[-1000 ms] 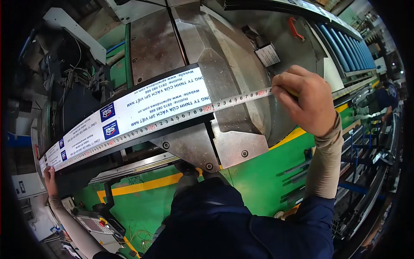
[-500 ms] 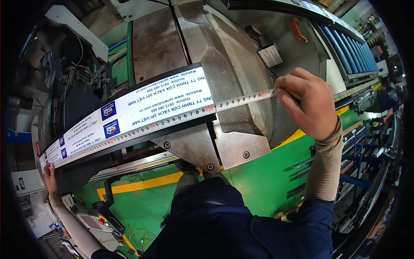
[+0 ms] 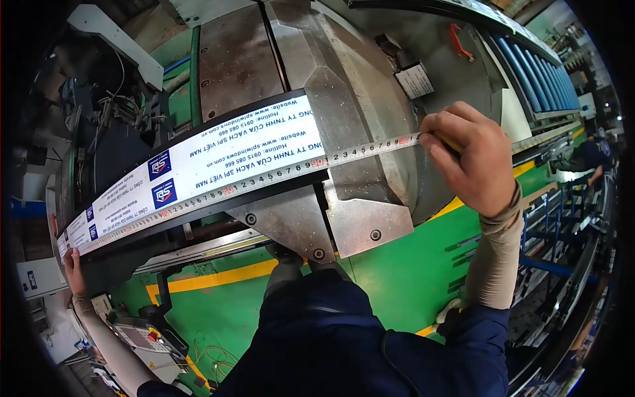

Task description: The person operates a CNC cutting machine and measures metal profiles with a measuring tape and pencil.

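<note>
The tape measure (image 3: 228, 190) lies along the near edge of the white, printed profile (image 3: 228, 142), running from 8 o'clock up towards 2 o'clock and past the profile's end over bare metal.

At 3 o'clock from its middle, the right hand (image 3: 473, 159) has its grip closed, thumb and forefinger pinching the tape. At 8 o'clock, the left hand (image 3: 74, 274) rests its fingertips at the profile's far end; whether they pin the tape is too small to tell.

For a true reading, the blade should lie flat and taut, parallel to the profile's edge, its zero seated firmly on the left. The right hand does best pulling in line, neither lifting nor twisting. The profile's end falls by a red-boxed mark, best read from straight above, since a slanting view could mislead.

Farther out, metal plates (image 3: 370, 228) sit at 4 o'clock, a control panel (image 3: 142, 337) at 7, blue rollers (image 3: 529, 73) at 2.
</note>
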Motion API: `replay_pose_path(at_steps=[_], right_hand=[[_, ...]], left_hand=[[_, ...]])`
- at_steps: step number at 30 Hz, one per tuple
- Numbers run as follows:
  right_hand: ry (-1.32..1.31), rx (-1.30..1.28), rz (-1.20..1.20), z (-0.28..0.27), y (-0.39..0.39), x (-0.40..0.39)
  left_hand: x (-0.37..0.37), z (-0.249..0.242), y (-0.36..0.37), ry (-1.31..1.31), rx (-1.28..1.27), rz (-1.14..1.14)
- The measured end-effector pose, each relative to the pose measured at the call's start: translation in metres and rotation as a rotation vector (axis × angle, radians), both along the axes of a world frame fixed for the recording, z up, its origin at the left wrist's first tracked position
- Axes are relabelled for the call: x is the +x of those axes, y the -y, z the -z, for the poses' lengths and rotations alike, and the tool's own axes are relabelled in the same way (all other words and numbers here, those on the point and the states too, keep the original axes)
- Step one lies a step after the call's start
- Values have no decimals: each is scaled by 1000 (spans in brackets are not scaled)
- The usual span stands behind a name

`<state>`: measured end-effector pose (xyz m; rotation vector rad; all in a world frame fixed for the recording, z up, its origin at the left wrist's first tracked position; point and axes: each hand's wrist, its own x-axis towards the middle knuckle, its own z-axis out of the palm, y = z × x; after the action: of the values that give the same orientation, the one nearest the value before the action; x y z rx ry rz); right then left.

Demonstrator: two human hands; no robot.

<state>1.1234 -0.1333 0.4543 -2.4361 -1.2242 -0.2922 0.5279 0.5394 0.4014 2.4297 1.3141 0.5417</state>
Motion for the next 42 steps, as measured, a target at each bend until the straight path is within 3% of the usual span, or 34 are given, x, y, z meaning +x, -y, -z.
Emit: replay_pose_path(at_steps=[42], right_hand=[[-19, 37, 16, 7, -2, -1]], left_hand=[[-8, 8, -9, 51, 18, -1]])
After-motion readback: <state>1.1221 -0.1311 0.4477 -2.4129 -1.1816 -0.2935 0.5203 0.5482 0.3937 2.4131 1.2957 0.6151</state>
